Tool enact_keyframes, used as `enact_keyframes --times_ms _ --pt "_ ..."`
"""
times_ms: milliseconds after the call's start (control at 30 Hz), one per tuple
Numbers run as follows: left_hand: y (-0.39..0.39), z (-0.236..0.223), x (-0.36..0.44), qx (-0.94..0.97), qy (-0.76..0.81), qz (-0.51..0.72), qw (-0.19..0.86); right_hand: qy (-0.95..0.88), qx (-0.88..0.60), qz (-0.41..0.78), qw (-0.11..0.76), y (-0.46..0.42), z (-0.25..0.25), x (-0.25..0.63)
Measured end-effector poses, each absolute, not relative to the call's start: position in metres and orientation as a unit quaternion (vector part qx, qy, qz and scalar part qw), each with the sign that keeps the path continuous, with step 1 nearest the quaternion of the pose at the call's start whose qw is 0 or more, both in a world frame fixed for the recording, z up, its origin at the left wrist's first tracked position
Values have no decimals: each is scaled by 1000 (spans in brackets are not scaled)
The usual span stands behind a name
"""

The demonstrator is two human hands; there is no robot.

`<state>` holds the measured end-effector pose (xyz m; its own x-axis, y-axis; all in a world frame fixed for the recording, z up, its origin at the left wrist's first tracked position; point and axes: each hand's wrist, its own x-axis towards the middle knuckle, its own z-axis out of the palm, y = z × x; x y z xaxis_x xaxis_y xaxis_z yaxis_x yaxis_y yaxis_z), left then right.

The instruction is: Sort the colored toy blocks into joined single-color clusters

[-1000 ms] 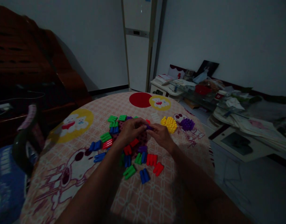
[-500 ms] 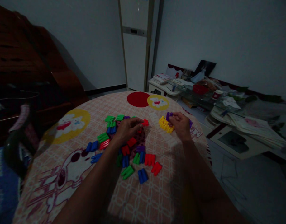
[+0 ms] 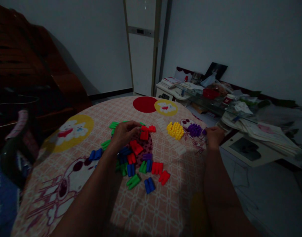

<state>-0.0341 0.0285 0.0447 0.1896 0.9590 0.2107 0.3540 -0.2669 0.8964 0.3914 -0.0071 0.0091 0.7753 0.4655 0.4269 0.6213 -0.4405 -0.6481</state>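
Observation:
My right hand (image 3: 214, 136) is closed around a purple building block (image 3: 204, 131), just right of a heap of purple blocks (image 3: 194, 130). My left hand (image 3: 126, 133) hovers over the mixed pile with thumb and fingers brought together. Its fingertips are beside a red block (image 3: 144, 134); whether they grip anything is hidden. Below the hand lie more red blocks (image 3: 136, 147), a green block (image 3: 133, 181) and a blue block (image 3: 149, 185). A cluster of yellow blocks (image 3: 175, 130) sits between my two hands.
A patterned cloth covers the round table (image 3: 151, 214). To the right stands a low cabinet (image 3: 247, 148) loaded with papers, a cup (image 3: 228, 98) and plastic bags. A chair (image 3: 15, 151) is at the left, and a tall white unit (image 3: 142, 59) stands behind.
My right hand has moved right, from the yellow cluster past the purple heap, carrying a purple block. My left hand has shifted slightly left, exposing red blocks.

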Motion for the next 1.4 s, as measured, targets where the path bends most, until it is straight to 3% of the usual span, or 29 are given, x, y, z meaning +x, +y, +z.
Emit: enact_keyframes --times_ms 167,467,633,933,1033,1200,1400 --pt "28 48 -41 661 490 434 366 -354 -881 -65 306 -8 14 379" --pt "41 31 -61 641 526 484 279 -387 -887 -82 239 -12 20 369" --pt "49 15 -57 663 572 453 168 -362 -878 -138 281 -13 24 361" --pt "60 -11 -38 815 549 174 60 -478 -784 -180 354 -1 22 324" --pt "60 -16 -38 814 564 132 37 -506 -760 -185 363 1 18 315" --pt "63 -21 -38 798 584 142 36 -534 -734 -191 374 4 14 307" --pt "60 -3 -47 773 561 277 104 -597 -665 -144 425 9 9 289"
